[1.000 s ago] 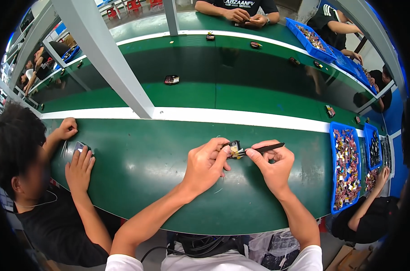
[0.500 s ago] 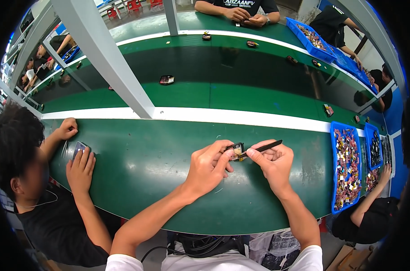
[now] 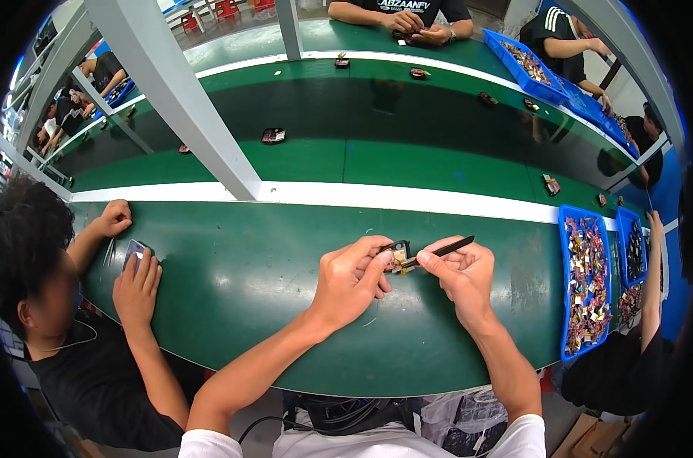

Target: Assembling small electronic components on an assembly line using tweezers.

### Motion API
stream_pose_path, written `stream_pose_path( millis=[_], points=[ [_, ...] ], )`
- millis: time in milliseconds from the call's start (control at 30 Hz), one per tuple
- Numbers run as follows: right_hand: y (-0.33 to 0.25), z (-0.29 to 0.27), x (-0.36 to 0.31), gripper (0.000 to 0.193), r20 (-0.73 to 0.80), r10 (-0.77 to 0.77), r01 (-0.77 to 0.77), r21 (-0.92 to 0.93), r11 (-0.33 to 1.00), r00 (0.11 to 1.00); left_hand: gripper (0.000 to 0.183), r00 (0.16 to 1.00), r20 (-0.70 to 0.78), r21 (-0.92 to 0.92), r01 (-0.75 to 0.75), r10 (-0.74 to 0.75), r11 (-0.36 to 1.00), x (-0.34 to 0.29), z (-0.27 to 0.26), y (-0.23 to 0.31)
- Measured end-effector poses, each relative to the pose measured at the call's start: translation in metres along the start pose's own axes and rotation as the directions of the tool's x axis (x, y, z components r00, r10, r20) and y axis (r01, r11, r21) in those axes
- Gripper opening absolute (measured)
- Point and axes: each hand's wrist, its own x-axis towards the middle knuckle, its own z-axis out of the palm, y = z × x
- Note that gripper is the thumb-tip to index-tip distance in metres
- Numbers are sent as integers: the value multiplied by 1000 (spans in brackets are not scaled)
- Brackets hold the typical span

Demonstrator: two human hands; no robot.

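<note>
Over the green bench (image 3: 232, 290), my left hand (image 3: 352, 276) is closed on a small black plastic casing (image 3: 399, 250). Its inner side faces up, with a pale, gold-toned part and a bit of yellow showing. My fingers cover much of the casing's near side. In my right hand (image 3: 465, 273) is a slim black tool that looks like tweezers (image 3: 455, 246), pinched between thumb and fingers. The tool's tip points left into the near right edge of the casing. Whether the tip touches or grips a part is too small to tell.
At right stand a blue tray (image 3: 585, 282) full of small wired parts and a smaller blue tray (image 3: 631, 246). Beyond a white rail (image 3: 407, 200) runs a green conveyor belt (image 3: 407, 164) bearing several black casings. A grey post (image 3: 171, 91) rises at left. Co-workers sit around, one holding a phone (image 3: 135, 254).
Casings on the belt have shifted slightly left. The co-worker at right has raised an arm toward the far trays. My hands have barely moved, still holding the casing and the tool.
</note>
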Motion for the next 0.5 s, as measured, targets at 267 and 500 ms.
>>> stream_pose_path(
  millis=[267, 500],
  points=[
    [15, 0, 1, 14, -41, -173, 168, -97, 981, 984, 18, 997, -62, 72, -37, 41, 997, -2, 2, -2],
    [21, 2, 2, 14, -36, -294, 281, -198, 939, 955, 17, 995, -99, 69, -4, 11, 998, -2, 1, -2]
  ],
)
